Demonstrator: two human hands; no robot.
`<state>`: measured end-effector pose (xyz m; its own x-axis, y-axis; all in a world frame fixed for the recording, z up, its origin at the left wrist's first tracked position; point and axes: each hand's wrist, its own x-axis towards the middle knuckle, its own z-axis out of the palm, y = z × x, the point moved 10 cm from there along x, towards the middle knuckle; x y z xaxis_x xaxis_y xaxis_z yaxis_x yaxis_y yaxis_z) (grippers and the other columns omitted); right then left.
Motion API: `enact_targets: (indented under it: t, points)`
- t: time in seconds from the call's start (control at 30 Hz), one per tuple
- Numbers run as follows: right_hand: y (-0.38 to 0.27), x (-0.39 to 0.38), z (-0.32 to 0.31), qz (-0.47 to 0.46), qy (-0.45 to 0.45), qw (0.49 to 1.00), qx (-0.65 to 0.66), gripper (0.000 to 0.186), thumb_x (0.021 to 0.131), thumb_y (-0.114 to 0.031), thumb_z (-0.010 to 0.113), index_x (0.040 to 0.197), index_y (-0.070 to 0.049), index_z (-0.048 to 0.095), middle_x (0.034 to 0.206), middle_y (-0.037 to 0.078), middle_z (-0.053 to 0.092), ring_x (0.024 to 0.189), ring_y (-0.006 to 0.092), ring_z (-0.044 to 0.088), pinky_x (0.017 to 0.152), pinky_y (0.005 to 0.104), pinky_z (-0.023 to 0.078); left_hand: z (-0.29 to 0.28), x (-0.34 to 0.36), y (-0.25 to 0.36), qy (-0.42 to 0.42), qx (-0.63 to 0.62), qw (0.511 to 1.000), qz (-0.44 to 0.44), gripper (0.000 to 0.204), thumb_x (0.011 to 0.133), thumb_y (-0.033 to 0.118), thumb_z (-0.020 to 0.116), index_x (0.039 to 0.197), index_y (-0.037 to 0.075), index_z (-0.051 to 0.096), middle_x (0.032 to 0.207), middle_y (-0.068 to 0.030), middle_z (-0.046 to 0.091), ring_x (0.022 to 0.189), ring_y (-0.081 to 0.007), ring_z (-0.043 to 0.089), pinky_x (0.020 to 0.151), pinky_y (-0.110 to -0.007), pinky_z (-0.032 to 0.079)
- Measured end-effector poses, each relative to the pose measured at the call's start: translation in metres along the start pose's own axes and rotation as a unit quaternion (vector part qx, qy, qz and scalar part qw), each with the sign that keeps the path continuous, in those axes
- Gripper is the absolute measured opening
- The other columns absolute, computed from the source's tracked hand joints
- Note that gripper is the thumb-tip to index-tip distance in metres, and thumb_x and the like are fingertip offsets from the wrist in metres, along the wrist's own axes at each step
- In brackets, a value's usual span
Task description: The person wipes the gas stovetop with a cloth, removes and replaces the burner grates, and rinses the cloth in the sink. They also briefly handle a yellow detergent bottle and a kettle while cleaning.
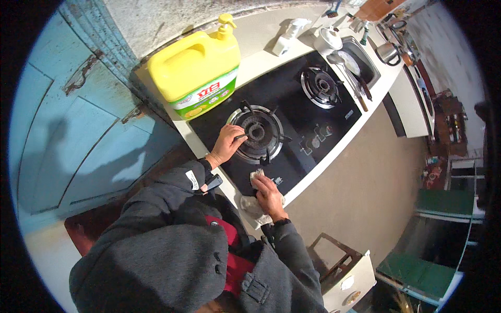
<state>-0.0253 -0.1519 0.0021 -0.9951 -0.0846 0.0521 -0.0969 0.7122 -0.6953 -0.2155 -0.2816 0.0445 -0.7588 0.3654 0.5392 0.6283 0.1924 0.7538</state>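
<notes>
My left hand point(225, 143) has its fingers closed on a black arm of the pot support point(240, 136) at the left side of the near gas burner point(255, 131). Just below that burner, my right hand point(269, 194) presses a crumpled pale cloth point(255, 175) onto the black glass cooktop point(289, 160), its fingers bent over it. More pale cloth point(250, 207) lies at the counter's front corner, partly under my right hand and wrist. The control knobs point(318, 138) sit to the right of the near burner, and the second burner point(321, 86) is farther back.
A large yellow jug point(193, 68) stands behind the cooktop beside a blue door point(88, 151). A spray bottle point(289, 36), white pot point(327, 39), utensils point(355, 83), sink point(373, 70) and kettle point(387, 52) line the counter. A pale cabinet point(349, 287) stands at lower right.
</notes>
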Motion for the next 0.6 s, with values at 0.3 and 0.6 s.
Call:
enact_targets:
  t: [0.3, 0.6]
  points:
    - [0.0, -0.041, -0.016, 0.103, 0.033, 0.985, -0.137, 0.092, 0.078, -0.042, 0.076, 0.149, -0.005, 0.03, 0.153, 0.025, 0.026, 0.14, 0.0428, 0.028, 0.113, 0.0535, 0.024, -0.014, -0.028, -0.016, 0.008, 0.172, 0.985, -0.026, 0.015, 0.083, 0.025, 0.072, 0.087, 0.011, 0.068, 0.095, -0.0047, 0.056, 0.096, -0.0258, 0.054, 0.086, -0.041, 0.04]
    - [-0.031, -0.026, 0.032, -0.025, -0.023, 0.988, -0.151, 0.087, 0.071, -0.02, 0.076, 0.146, -0.005, 0.035, 0.15, 0.021, 0.033, 0.14, 0.0397, 0.029, 0.115, 0.0509, 0.025, -0.019, -0.039, -0.012, -0.046, 0.21, 0.972, -0.091, 0.029, 0.087, 0.037, 0.068, 0.107, 0.016, 0.067, 0.103, -0.0037, 0.058, 0.103, -0.0246, 0.054, 0.091, -0.042, 0.039]
